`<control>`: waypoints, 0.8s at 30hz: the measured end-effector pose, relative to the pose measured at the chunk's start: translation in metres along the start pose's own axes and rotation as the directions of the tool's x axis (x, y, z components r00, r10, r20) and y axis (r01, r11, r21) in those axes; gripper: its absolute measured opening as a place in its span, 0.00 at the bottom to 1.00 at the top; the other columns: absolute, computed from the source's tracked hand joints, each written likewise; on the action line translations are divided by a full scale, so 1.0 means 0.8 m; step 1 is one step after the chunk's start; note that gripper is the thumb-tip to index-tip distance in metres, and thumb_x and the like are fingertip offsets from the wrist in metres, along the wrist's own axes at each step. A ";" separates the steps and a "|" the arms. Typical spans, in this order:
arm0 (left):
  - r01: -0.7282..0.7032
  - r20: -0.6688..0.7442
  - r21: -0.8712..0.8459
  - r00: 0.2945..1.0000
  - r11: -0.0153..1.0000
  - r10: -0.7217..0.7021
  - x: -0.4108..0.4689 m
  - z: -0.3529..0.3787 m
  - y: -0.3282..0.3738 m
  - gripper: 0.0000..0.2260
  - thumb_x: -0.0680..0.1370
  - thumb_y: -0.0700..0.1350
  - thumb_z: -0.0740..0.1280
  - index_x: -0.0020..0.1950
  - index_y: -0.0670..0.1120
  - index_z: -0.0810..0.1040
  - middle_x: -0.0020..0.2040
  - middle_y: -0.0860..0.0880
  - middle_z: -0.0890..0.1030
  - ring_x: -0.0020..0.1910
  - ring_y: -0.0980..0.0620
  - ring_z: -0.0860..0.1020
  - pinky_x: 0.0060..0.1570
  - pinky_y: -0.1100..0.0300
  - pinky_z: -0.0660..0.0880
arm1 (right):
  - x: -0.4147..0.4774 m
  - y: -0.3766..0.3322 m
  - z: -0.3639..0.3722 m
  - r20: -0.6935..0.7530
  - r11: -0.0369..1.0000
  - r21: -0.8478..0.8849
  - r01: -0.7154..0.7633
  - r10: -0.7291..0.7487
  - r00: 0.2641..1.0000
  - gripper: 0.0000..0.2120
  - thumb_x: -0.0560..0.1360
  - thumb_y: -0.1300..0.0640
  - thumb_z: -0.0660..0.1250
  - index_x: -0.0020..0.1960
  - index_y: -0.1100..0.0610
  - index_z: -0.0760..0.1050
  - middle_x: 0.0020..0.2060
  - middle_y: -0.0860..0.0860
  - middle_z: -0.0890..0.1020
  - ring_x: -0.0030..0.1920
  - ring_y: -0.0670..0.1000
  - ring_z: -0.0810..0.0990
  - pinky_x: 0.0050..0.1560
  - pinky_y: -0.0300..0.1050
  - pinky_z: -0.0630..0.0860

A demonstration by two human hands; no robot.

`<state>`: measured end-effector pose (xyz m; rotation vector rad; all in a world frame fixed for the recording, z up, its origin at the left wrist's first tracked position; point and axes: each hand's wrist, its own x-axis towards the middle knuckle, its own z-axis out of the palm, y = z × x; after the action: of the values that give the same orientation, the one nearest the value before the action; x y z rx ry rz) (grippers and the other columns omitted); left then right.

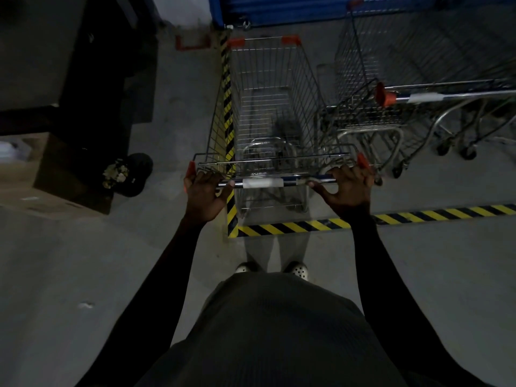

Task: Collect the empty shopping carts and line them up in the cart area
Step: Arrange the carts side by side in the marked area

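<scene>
An empty wire shopping cart [268, 107] with orange corner caps stands straight ahead of me, inside the yellow-and-black floor tape [293, 228] that marks the cart area. My left hand [202, 195] grips the left end of its handle bar [261, 182]. My right hand [349, 188] grips the right end. A second row of nested carts [413, 79] stands to the right, inside the same marked area, its handle with an orange cap pointing toward me.
A blue shutter [293, 9] closes off the far end. Cardboard boxes [55, 174] and a dark round object with crumpled paper [128, 174] sit on the floor at left. Striped tape [227, 107] runs along the cart's left side. Grey concrete floor surrounds me.
</scene>
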<state>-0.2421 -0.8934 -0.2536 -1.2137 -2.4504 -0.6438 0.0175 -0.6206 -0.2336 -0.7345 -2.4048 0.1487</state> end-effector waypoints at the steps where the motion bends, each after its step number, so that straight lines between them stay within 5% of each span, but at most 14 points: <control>1: 0.004 0.002 -0.004 1.000 1.000 -0.004 0.000 0.000 0.000 0.20 0.83 0.60 0.62 0.41 0.48 0.80 0.36 0.51 0.79 0.45 0.46 0.80 0.73 0.34 0.62 | 0.000 0.000 0.000 0.008 1.000 -0.006 -0.002 0.002 1.000 0.29 0.77 0.28 0.66 0.47 0.56 0.83 0.44 0.51 0.83 0.55 0.56 0.80 0.74 0.65 0.65; 12: 0.011 0.035 -0.029 0.999 1.000 -0.010 0.000 -0.004 0.001 0.21 0.84 0.60 0.61 0.42 0.47 0.82 0.38 0.50 0.81 0.46 0.46 0.81 0.73 0.34 0.61 | 0.000 -0.004 -0.003 0.039 1.000 0.001 -0.018 0.018 0.999 0.30 0.78 0.28 0.64 0.48 0.55 0.83 0.45 0.51 0.82 0.55 0.55 0.79 0.74 0.65 0.65; 17: 0.097 0.116 -0.112 0.990 0.989 -0.084 0.005 -0.016 0.026 0.16 0.80 0.61 0.62 0.51 0.53 0.84 0.51 0.54 0.83 0.59 0.49 0.79 0.75 0.37 0.54 | 0.010 0.012 -0.006 -0.020 0.985 0.159 0.063 -0.061 0.998 0.21 0.78 0.37 0.72 0.51 0.56 0.84 0.47 0.52 0.83 0.55 0.56 0.82 0.76 0.64 0.65; 21: 0.142 0.235 -0.189 0.967 0.972 -0.096 0.030 -0.016 0.080 0.21 0.80 0.65 0.59 0.62 0.54 0.82 0.62 0.52 0.81 0.66 0.47 0.74 0.70 0.47 0.58 | 0.007 0.028 -0.025 0.015 0.971 0.234 -0.045 0.043 0.999 0.22 0.80 0.40 0.71 0.61 0.58 0.82 0.63 0.57 0.81 0.69 0.60 0.77 0.66 0.61 0.74; 24: 0.067 0.247 -0.244 0.969 0.967 -0.005 0.052 -0.002 0.118 0.21 0.80 0.64 0.60 0.63 0.53 0.81 0.62 0.52 0.80 0.66 0.47 0.74 0.65 0.51 0.60 | -0.001 0.042 -0.045 -0.007 0.965 0.256 -0.066 0.070 0.997 0.22 0.79 0.44 0.74 0.65 0.58 0.81 0.64 0.56 0.79 0.57 0.59 0.82 0.57 0.60 0.78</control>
<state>-0.1901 -0.8167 -0.2094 -1.4222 -2.6608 -0.8849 0.0550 -0.5956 -0.2138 -0.6945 -2.2892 0.4700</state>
